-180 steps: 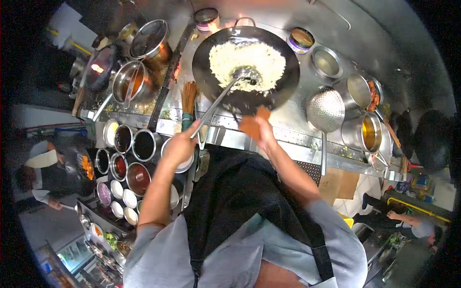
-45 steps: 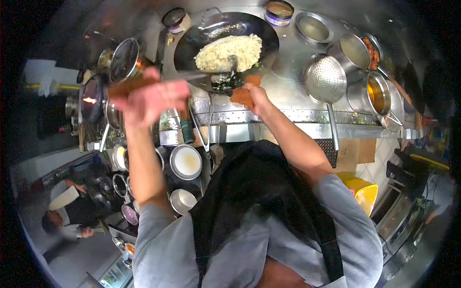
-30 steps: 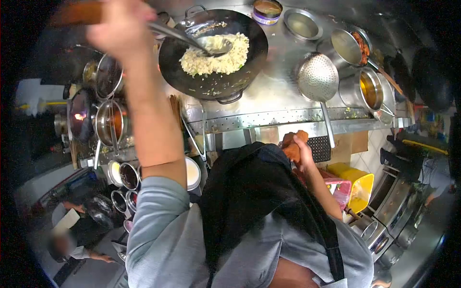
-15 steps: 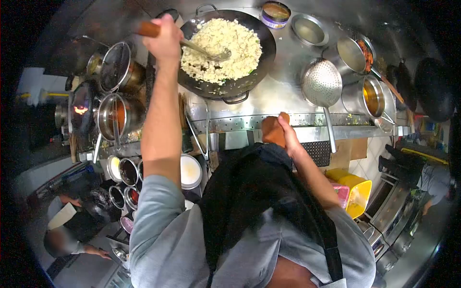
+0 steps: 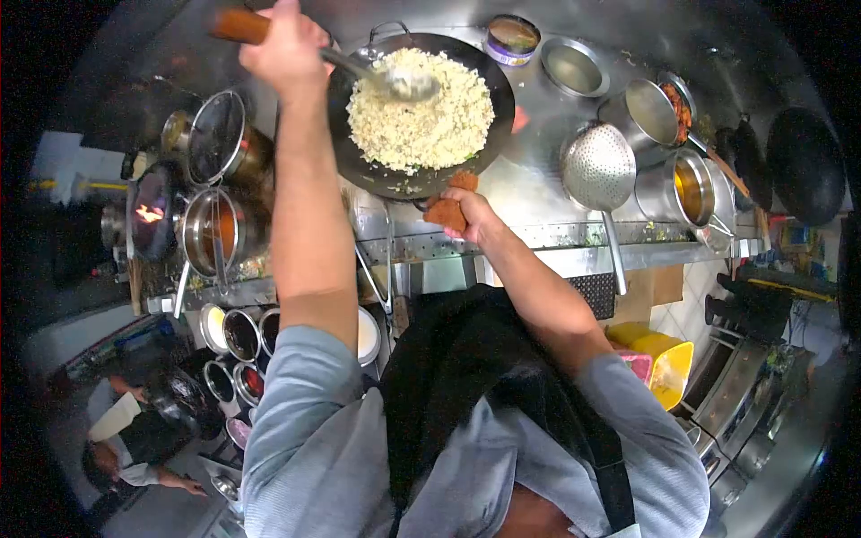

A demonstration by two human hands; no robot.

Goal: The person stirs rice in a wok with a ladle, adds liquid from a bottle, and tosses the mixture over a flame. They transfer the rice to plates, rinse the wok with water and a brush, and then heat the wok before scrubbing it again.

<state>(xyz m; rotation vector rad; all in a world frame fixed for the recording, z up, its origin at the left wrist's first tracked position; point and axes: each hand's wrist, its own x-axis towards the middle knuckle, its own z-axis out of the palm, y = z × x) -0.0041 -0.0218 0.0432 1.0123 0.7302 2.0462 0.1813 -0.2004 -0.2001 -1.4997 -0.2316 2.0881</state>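
Note:
My left hand (image 5: pixel 291 47) is closed round the wooden-handled ladle (image 5: pixel 357 68), whose blurred bowl is over the far side of the white rice (image 5: pixel 426 130). The rice lies in a dark wok (image 5: pixel 499 81) with a loop handle at its far and near sides. A brown cloth (image 5: pixel 446 214) is gripped in my right hand (image 5: pixel 475 215), against the wok's near handle, which is mostly hidden.
A perforated skimmer (image 5: pixel 599 166), an open tin (image 5: pixel 513 38), a metal bowl (image 5: pixel 575 67) and pots (image 5: pixel 653 112) stand to the right. More pots (image 5: pixel 215 235) are on the left. Another person (image 5: pixel 134 439) is at the lower left; a yellow bin (image 5: pixel 671 369) is at the lower right.
My right hand has moved forward and left with the cloth, from the counter's front edge to the wok's near handle. My left hand and the ladle have shifted forward and slightly left.

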